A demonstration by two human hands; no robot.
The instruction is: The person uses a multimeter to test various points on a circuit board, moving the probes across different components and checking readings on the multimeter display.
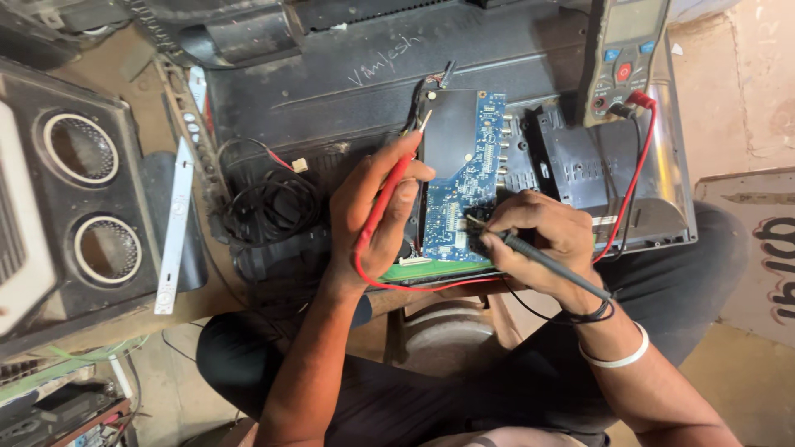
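Observation:
A blue circuit board (464,186) lies on the back of a black flat appliance (348,99) resting across my lap. My left hand (373,211) grips a red test probe (396,186), whose metal tip points up at the board's top left corner. My right hand (538,236) holds a black test probe (551,265) like a pen, with its tip touching the board's lower right part. Red and black leads (633,174) run from a multimeter (625,50) standing at the upper right.
A speaker cabinet (79,190) with two round openings stands at the left. A white strip (175,228) leans beside it. A coil of black cable (269,203) lies left of my left hand. A signboard (758,248) sits at the right, on the floor.

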